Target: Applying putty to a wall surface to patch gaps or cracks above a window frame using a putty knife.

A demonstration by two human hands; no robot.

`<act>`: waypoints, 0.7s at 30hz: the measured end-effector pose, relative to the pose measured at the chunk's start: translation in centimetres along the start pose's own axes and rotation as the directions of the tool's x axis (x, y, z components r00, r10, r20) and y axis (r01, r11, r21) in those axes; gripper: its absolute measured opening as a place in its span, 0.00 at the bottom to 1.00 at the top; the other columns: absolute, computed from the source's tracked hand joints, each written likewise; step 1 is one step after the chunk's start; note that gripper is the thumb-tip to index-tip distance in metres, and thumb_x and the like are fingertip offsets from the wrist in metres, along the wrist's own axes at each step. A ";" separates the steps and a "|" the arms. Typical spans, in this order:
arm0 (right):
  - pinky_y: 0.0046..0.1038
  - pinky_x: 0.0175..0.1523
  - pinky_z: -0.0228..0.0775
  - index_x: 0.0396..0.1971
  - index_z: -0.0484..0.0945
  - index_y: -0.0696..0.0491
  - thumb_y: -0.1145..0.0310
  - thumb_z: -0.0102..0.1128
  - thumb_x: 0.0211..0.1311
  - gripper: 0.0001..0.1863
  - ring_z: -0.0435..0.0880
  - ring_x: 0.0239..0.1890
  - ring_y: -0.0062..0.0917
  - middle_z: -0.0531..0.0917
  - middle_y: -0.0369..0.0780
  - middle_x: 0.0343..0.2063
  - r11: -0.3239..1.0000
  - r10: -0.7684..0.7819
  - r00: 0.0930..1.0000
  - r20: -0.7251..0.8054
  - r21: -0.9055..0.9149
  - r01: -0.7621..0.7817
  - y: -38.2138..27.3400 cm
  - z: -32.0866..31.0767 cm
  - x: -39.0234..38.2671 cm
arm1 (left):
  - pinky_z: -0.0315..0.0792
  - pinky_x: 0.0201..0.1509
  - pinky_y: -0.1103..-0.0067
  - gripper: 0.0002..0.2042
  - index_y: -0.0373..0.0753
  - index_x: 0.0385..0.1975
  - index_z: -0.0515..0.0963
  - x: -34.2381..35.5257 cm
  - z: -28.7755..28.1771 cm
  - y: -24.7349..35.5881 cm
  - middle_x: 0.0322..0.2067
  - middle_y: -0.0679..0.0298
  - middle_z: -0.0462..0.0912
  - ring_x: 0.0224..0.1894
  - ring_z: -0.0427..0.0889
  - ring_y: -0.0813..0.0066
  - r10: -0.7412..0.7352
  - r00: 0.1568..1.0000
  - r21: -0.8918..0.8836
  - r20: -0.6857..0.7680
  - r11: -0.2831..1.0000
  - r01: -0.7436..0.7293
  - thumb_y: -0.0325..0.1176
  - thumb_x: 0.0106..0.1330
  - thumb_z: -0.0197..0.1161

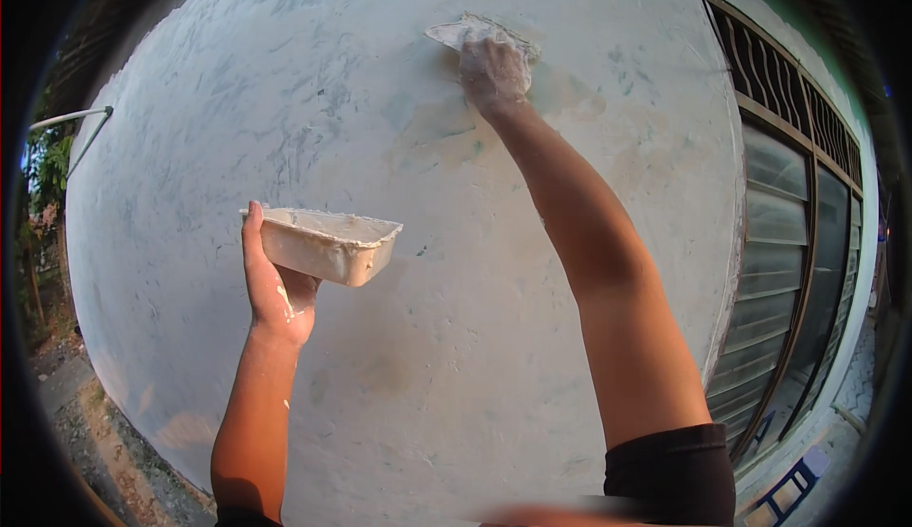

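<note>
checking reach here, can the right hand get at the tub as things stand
Probably yes: the right hand, high on the wall and gripping a scraper, has only wall showing between it and the tub. The left hand holds the tub's left end, leaving its right end free.

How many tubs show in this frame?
1: the whitish rectangular tub, held up in the left hand, in front of the wall, left of the picture's centre. No other shows.

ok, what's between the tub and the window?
Head view: from the tub to the window, the right arm crosses in front; pale, smudged wall shows on either side of it.
</note>
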State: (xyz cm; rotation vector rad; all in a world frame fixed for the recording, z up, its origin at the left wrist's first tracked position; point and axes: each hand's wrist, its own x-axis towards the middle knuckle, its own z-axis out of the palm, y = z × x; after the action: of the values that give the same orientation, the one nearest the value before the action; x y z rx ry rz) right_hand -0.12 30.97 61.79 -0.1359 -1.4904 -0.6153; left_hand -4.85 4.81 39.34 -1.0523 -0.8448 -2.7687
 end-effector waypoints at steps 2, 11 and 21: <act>0.41 0.47 0.78 0.38 0.82 0.57 0.73 0.53 0.61 0.10 0.86 0.42 0.45 0.85 0.50 0.35 0.993 -0.116 0.990 0.083 0.034 0.113 -2.9 1.0 -0.6 | 0.60 0.66 0.67 0.38 0.43 0.64 0.58 0.9 0.0 -0.7 0.58 0.61 0.63 0.63 0.63 0.65 -0.002 0.999 -0.013 0.045 1.000 0.003 0.64 0.63 0.57; 0.39 0.42 0.81 0.33 0.87 0.54 0.72 0.51 0.62 0.12 0.89 0.37 0.39 0.87 0.47 0.33 0.978 0.044 0.999 0.026 -0.204 -0.038 2.5 -4.9 3.1 | 0.59 0.67 0.67 0.43 0.43 0.70 0.53 3.7 -1.6 -1.1 0.61 0.60 0.61 0.64 0.62 0.66 -0.040 0.994 -0.061 0.099 0.997 0.046 0.65 0.63 0.56; 0.37 0.46 0.79 0.30 0.87 0.53 0.73 0.54 0.59 0.11 0.88 0.39 0.37 0.87 0.46 0.34 0.990 0.029 0.999 0.033 -0.142 -0.024 -2.0 -1.3 3.7 | 0.67 0.58 0.71 0.37 0.44 0.62 0.59 3.7 -1.2 -2.2 0.55 0.61 0.65 0.58 0.68 0.68 -0.098 0.992 -0.081 0.078 0.991 0.104 0.65 0.63 0.57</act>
State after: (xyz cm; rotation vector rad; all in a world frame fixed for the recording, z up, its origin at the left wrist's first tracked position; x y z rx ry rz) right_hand -0.03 27.62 64.61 -0.2772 -1.4764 -0.7008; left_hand -8.97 6.59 39.91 -1.1636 -0.8167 -2.8896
